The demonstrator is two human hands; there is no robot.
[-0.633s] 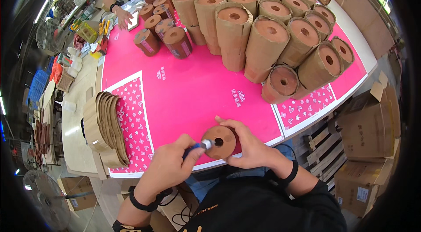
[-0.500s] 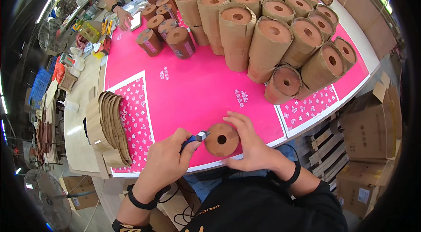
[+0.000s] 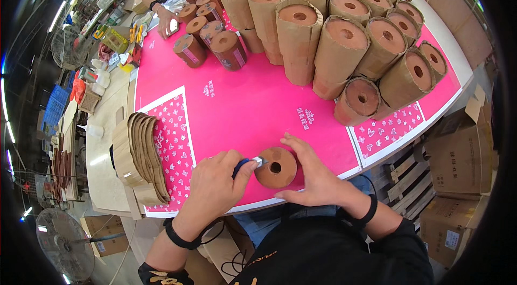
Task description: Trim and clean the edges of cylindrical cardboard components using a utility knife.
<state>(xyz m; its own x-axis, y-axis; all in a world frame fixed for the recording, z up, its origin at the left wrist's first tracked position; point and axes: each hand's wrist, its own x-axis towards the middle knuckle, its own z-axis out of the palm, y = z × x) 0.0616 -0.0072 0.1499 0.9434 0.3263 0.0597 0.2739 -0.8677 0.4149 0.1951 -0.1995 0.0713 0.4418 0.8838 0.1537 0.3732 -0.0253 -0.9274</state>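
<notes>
A short brown paper-wrapped roll with a hole in its middle stands on the pink table sheet near the front edge. My left hand grips a small blue-handled cutter whose metal tip touches the roll's left top edge. My right hand cups the roll from the right, fingers curved around its side and thumb in front.
Many tall brown paper-wrapped rolls crowd the far right half of the table. A stack of curved brown paper sleeves lies at the left edge. Another person's hand rests at the far left. Cardboard boxes stand on the floor at right.
The cutter tip has moved from beside the roll's left side onto its top left edge. My right hand has shifted a little around the roll.
</notes>
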